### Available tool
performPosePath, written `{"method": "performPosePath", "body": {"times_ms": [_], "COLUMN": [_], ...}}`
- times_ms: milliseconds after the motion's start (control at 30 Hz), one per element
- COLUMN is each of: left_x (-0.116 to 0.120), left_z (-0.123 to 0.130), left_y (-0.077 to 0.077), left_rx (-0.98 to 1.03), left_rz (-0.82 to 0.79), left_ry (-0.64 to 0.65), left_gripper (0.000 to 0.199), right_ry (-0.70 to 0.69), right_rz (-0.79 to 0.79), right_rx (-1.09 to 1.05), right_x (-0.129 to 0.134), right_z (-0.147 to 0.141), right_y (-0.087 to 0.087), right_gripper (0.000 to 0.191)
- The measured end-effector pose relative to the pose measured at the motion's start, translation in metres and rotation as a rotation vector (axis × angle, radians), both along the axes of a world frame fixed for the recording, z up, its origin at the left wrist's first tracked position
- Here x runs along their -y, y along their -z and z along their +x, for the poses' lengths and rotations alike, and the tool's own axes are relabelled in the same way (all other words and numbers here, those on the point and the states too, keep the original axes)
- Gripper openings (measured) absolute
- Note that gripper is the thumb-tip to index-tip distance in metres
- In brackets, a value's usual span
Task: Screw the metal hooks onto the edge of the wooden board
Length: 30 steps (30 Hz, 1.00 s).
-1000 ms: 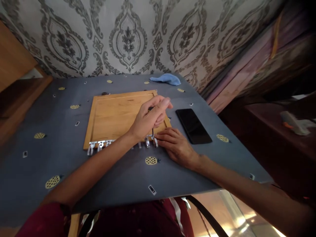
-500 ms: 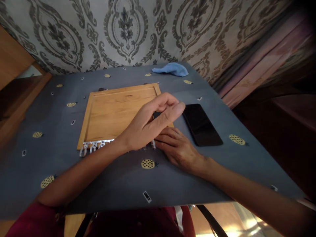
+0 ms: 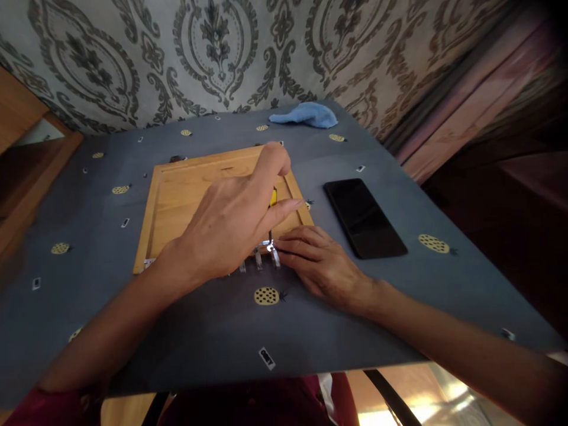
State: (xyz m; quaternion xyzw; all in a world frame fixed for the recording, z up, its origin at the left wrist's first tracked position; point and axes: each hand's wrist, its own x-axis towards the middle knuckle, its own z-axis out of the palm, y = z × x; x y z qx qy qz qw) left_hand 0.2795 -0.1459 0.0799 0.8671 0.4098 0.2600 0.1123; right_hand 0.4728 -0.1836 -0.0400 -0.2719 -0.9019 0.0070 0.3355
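My left hand [image 3: 231, 213] is over the right part of a framed wooden board [image 3: 190, 183]. Its fingers curl around the mostly hidden handle of a screwdriver [image 3: 273, 197], of which a yellow bit shows, while the thumb points to the right. The dark shaft runs down to the bright end of a metal hook rail [image 3: 275, 257] along the board's near edge. My right hand [image 3: 326, 266] rests at the near right corner, fingers together, fingertips against that end of the rail. My left hand and forearm cover much of the rail.
A black phone [image 3: 364, 219] lies to the right of the board. At the back of the table is a blue cloth [image 3: 306, 115]. The table cover [image 3: 199, 337] is blue-grey with pineapple prints. A patterned wall or curtain stands behind, and a wooden cabinet [image 3: 26, 118] at the left.
My left hand has turned, its back now facing up more, and the screwdriver's yellow part and shaft have come into sight. My right hand stays nearly in place. The view has shifted slightly.
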Motion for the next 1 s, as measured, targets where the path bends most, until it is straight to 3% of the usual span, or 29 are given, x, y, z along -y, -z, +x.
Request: {"method": "performPosePath", "body": {"times_ms": [267, 433, 633, 767, 900, 1000], "left_x": [0.0, 0.003, 0.007, 0.002, -0.007, -0.012], "left_z": [-0.003, -0.003, 0.014, 0.029, 0.039, 0.042], "left_y": [-0.003, -0.001, 0.017, 0.023, 0.019, 0.016], "left_rx": [0.0, 0.021, 0.556, 0.781, 0.896, 0.814], "left_rz": [-0.156, -0.068, -0.389, -0.529, -0.667, -0.735], "left_ry": [0.229, 0.166, 0.14, 0.16, 0.202, 0.318], "left_gripper": [0.024, 0.031, 0.02, 0.011, 0.019, 0.021], "right_ry": [-0.013, -0.006, -0.022, -0.026, -0.007, -0.007], "right_rz": [-0.024, -0.006, -0.022, -0.004, -0.006, -0.004], "right_rx": [0.02, 0.024, 0.011, 0.012, 0.026, 0.027], "right_x": [0.0, -0.001, -0.001, -0.002, -0.002, -0.001], "right_z": [0.002, 0.002, 0.002, 0.002, 0.002, 0.002], "right_y": [-0.001, 0.0, 0.002, 0.003, 0.003, 0.002], "right_gripper": [0.029, 0.027, 0.029, 0.027, 0.028, 0.028]}}
